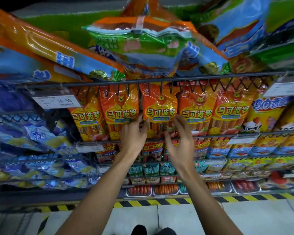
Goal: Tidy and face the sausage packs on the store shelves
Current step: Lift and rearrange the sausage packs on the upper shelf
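Observation:
A row of orange sausage packs with yellow lettering stands upright on the wire shelf (210,135) at chest height. The middle orange pack (159,106) sits between my two hands. My left hand (134,133) touches its lower left edge, thumb on the front and fingers apart. My right hand (180,134) is at its lower right edge, fingers curled and spread; whether it grips the pack is unclear. Neighbouring orange packs (120,109) (196,109) stand close on both sides.
Above, a wire shelf rail (143,81) carries loosely piled orange, blue and green bags (139,41) that overhang. Blue bags (38,133) fill the left shelves, yellow packs (270,114) the right. A price tag (56,101) hangs left. Lower shelves hold smaller packs; hazard-striped floor tape (159,201) runs below.

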Available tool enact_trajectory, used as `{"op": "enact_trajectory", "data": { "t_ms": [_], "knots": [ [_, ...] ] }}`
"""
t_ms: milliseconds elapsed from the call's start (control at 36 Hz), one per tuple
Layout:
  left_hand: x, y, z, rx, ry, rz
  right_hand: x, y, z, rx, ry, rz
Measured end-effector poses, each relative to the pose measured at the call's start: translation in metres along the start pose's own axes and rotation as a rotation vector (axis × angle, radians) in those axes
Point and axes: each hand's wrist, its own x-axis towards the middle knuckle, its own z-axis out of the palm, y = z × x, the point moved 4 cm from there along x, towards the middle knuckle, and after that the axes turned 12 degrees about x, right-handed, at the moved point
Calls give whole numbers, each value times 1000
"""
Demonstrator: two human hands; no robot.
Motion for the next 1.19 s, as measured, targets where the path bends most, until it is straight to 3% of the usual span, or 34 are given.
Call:
{"op": "enact_trajectory", "data": {
  "t_ms": [111, 278, 389, 472, 556, 694, 944, 1083, 1194],
  "knots": [
    [-1, -4, 3, 20, -42, 23, -2, 6, 2, -29, -37, -19],
    [-15, -8, -3, -153, 97, 2, -2, 3, 3, -58, -70, -44],
    [-21, 4, -14, -156, 276, 373, 5, -9, 1, -119, -61, -200],
    [-12, 16, -13, 35, 226, 572, 20, -23, 8, -184, -87, -362],
    [0, 20, -8, 191, 155, 577, 36, -28, 16, -277, -137, -409],
    [15, 15, -5, 347, 169, 604, 53, -30, 21, -439, -137, -384],
    [27, 17, -13, 340, 130, 616, 62, -37, 29, -490, -166, -286],
    [32, 23, -18, 352, 59, 605, 74, -48, 29, -456, -149, -126],
    [27, 25, -18, 328, 54, 603, 62, -56, 23, -456, -194, -158]
  ]
}}
